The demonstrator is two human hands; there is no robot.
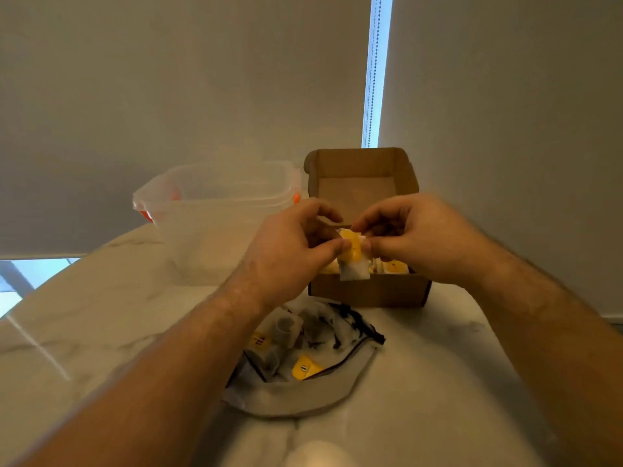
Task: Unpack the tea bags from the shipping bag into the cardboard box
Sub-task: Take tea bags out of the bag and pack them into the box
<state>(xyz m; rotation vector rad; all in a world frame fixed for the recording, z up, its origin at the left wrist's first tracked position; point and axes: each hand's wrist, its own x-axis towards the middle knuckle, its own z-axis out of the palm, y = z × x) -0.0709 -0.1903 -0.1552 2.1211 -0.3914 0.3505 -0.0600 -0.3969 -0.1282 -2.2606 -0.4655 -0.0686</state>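
An open brown cardboard box (369, 291) stands on the table ahead of me, its lid flap raised at the back. Above its front half my left hand (290, 251) and my right hand (418, 234) both pinch one tea bag (352, 256), white with a yellow tag. Other yellow-tagged tea bags (394, 266) lie inside the box at the front right. Nearer to me lies the white shipping bag (303, 396) with its mouth open, and several tea bags (305, 367) show inside it.
A clear plastic container (215, 224) with orange clips stands left of the box. The white marble table (101, 315) curves away on both sides. Roller blinds hang close behind the box.
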